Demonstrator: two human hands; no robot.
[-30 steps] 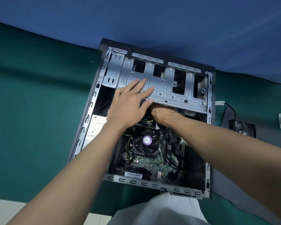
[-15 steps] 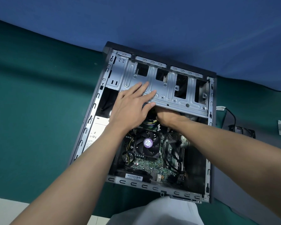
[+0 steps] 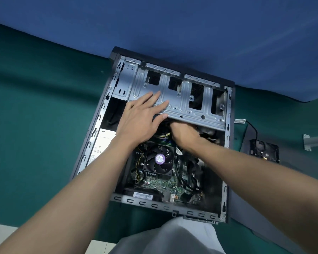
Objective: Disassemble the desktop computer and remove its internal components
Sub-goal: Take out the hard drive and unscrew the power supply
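Desktop case [image 3: 92, 138] lies on its side on the green bench [image 3: 35, 125], side panel off. Judged heavy, rigid sheet steel with sharp stamped edges; lift by the frame rails only. Drive cage [image 3: 184, 101] spans the far end: stiff, fairly light, best held at its near lip. Left grip [image 3: 138, 118] lies flat on it, fingers straight, holding nothing. Right grip [image 3: 184, 134] reaches beneath that lip; fingers hidden, state cannot be told. Cables [image 3: 162, 135] there judged soft, connectors fragile.

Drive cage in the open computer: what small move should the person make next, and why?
Probably tug loose whatever sits beneath the drive cage: the right hand reaches under its edge, fingers hidden, while the left hand lies flat on top, bracing it.
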